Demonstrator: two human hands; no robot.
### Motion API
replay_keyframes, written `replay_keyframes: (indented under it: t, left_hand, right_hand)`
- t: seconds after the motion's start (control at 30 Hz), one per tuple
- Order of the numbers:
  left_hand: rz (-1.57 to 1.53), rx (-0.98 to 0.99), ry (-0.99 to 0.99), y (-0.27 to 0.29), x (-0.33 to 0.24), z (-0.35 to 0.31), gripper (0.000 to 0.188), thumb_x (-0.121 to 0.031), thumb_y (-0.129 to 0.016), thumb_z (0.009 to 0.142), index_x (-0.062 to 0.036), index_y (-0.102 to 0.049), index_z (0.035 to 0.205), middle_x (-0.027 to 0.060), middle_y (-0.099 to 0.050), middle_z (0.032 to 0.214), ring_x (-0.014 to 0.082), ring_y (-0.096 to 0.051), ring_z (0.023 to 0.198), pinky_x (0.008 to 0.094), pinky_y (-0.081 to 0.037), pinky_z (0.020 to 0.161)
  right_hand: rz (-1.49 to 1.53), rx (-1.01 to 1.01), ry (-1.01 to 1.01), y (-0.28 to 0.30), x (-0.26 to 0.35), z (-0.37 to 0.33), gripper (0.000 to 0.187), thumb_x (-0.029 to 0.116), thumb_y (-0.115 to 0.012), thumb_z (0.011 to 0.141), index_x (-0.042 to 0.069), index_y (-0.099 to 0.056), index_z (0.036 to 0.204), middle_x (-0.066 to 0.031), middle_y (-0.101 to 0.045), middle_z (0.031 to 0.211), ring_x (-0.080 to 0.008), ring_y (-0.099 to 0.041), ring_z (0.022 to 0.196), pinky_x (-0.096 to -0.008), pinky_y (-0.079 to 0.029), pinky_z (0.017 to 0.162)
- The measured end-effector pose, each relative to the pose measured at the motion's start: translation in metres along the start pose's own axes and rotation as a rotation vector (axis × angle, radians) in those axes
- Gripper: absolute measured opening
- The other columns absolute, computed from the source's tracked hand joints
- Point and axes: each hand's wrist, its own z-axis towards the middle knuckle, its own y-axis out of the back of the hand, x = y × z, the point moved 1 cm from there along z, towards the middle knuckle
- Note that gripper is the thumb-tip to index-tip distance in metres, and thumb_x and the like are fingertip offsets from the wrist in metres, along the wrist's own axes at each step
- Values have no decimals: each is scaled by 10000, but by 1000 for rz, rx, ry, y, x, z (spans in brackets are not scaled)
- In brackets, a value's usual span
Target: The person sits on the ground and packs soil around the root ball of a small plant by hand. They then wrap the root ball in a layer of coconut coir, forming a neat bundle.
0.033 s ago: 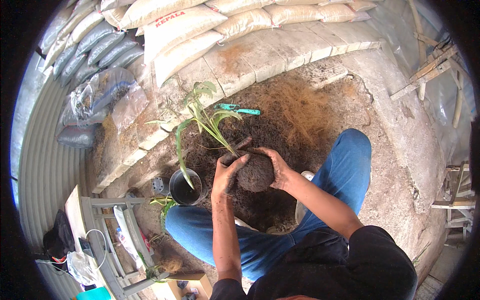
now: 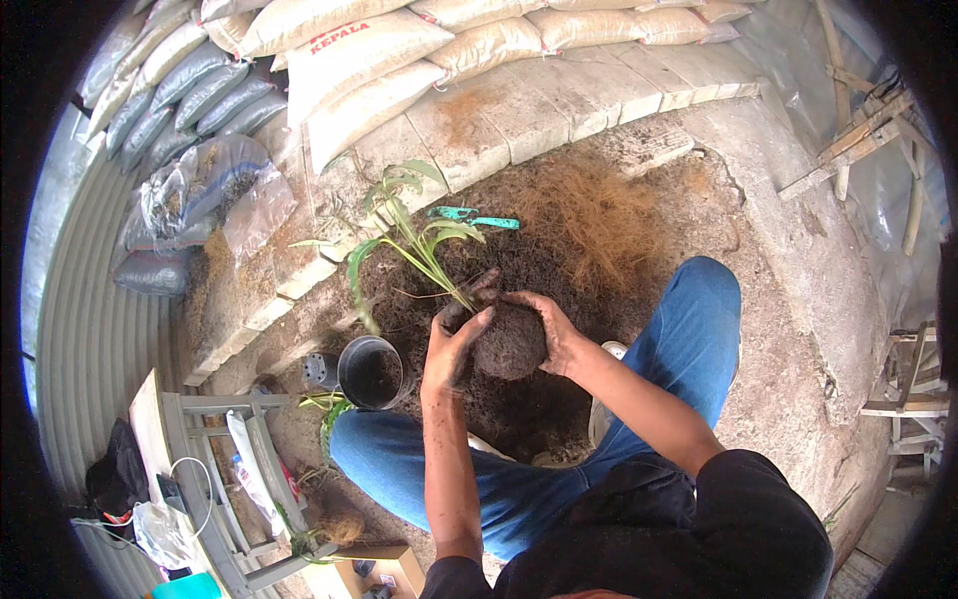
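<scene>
Here, the left hand (image 2: 448,351) and right hand (image 2: 555,337) are both clamped around the dark root ball (image 2: 511,344) of a leafy plant (image 2: 402,222), right of the black pot (image 2: 351,372). Beyond the pot, rightward, lies a teal trowel (image 2: 490,222); brown fibre (image 2: 597,230) spreads farther that way.

Passage: open ground (image 2: 788,299), right of right knee (image 2: 707,290) | Narrow gap: between black pot (image 2: 369,350) and left hand (image 2: 449,349) | Obstacle, far left: plant leaves (image 2: 398,216) | Low obstacles, far: teal hand tool (image 2: 495,223), brown fibre heap (image 2: 609,225) | Far barrier: slab ledge (image 2: 544,115), stacked sacks (image 2: 489,50)
</scene>
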Motion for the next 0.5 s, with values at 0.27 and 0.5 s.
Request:
replay_keyframes:
  t: [0.27, 0.5]
  left_hand:
    - [-13, 24, 145, -1, -7, -3, 463, -134, -728, 801, 31, -618, 1220, 98, -669, 1129, 185, -622, 1004, 326, -482, 917]
    - [-26, 4, 59, 12, -3, -3, 425, -130, -745, 800, 36, -639, 1177, 101, -668, 1135, 168, -628, 991, 313, -483, 918]
  right_hand:
    - [46, 73, -93, 0, 3, -6, 267, 247, -463, 944, 58, -631, 1031, -100, -689, 964, -219, -700, 793, -396, -592, 730]
    - [63, 88, -38, 1, -1, 1, 280, 260, -489, 930, 43, -637, 1028, -103, -692, 931, -223, -697, 813, -389, -588, 735]
